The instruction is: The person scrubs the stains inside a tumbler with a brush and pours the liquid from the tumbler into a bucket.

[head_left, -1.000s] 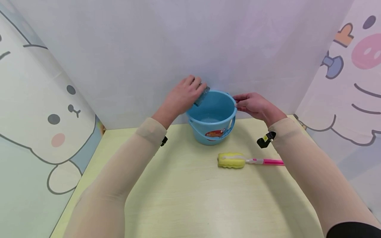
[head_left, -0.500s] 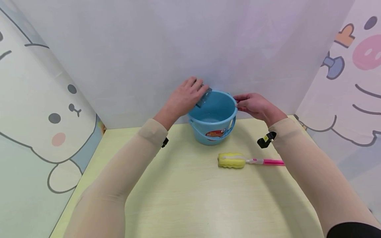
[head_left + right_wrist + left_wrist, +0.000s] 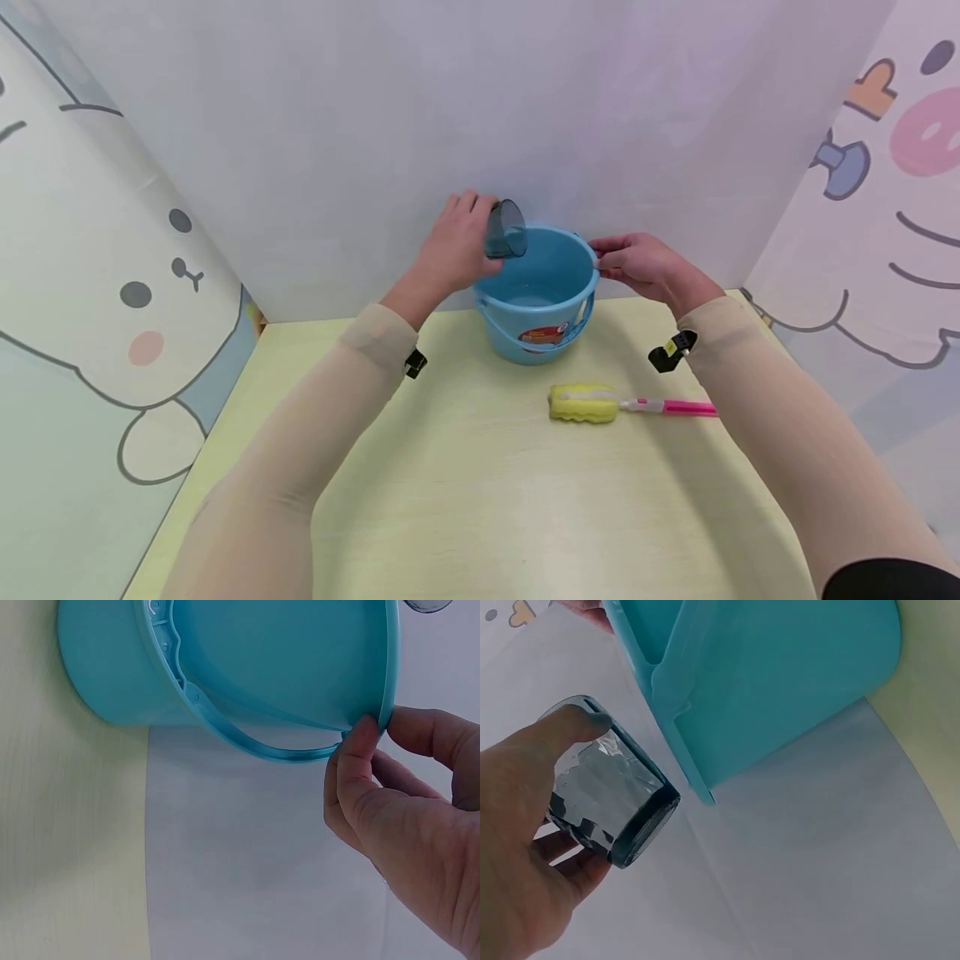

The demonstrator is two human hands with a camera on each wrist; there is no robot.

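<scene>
My left hand (image 3: 456, 242) grips a dark, see-through glass (image 3: 507, 230) with thumb and fingers curled round it. In the head view the glass is tilted over the left rim of a blue bucket (image 3: 534, 321), its mouth facing right. Close up in the left wrist view, the faceted glass (image 3: 611, 784) is beside the bucket's rim, its thick base toward the camera. My right hand (image 3: 641, 262) pinches the bucket's right rim; in the right wrist view the thumb and fingers (image 3: 358, 761) hold the rim near the handle joint. The bucket stands upright.
A sponge brush (image 3: 583, 404) with a yellow head and pink-white handle lies in front of the bucket on the pale wooden table (image 3: 480, 492). A white back wall (image 3: 337, 167) rises right behind the bucket. Cartoon-printed panels (image 3: 97, 275) flank both sides.
My left hand has turned the glass from tipped down into the bucket to roughly sideways, drawing it slightly left and up. My right hand stays at the rim; bucket and brush have not moved.
</scene>
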